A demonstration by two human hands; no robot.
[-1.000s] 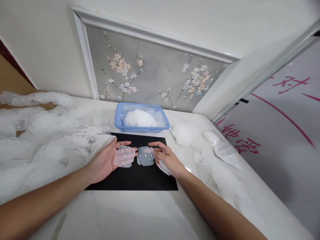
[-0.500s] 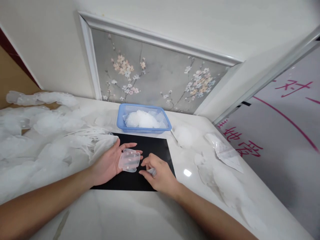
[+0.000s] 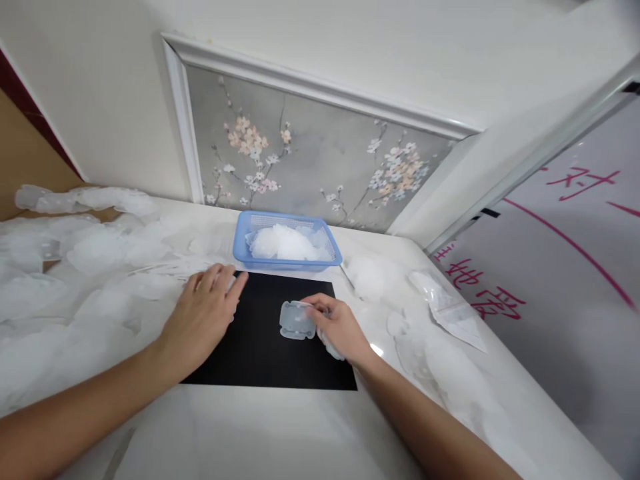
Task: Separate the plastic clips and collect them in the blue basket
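A translucent plastic piece, squarish with rounded corners and small marks, is pinched between the thumb and fingers of my right hand. More of the same clear material shows beneath that palm. The piece hangs over a black mat. At the mat's left edge my left hand is palm down with its fingers apart, over the near side of a heap of similar translucent pieces. Its fingertips are partly hidden; a bit of clear plastic shows by them.
Behind the mat stands a blue plastic basket holding white translucent pieces. More pieces and a clear bag lie at the right. A wall with a framed floral panel rises behind; a whiteboard stands right.
The plastic piece has passed from my left palm to my right hand's fingers. My left hand has turned palm down and moved left to the heap.
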